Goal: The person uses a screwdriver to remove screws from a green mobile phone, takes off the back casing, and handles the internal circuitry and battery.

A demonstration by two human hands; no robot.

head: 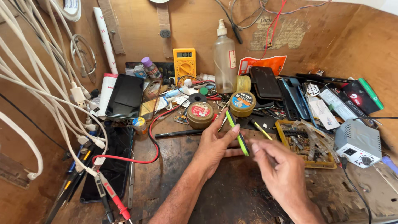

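Two bare forearms enter from the near edge, with no sleeves, watch or bracelet in view. The left hand (215,143) is gloveless, its fingers without rings, the thumbnail short and plain. The right hand (282,174) is likewise uncovered, with no ring or band showing on its back or knuckles. Fine hair shows along both forearms.

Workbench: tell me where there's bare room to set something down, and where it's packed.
Bare wood lies on the workbench, between the red lead and the left hand, which holds a green phone. Another patch sits near the right hand, below the yellow parts tray. The back, around the tins and multimeter, is crowded.
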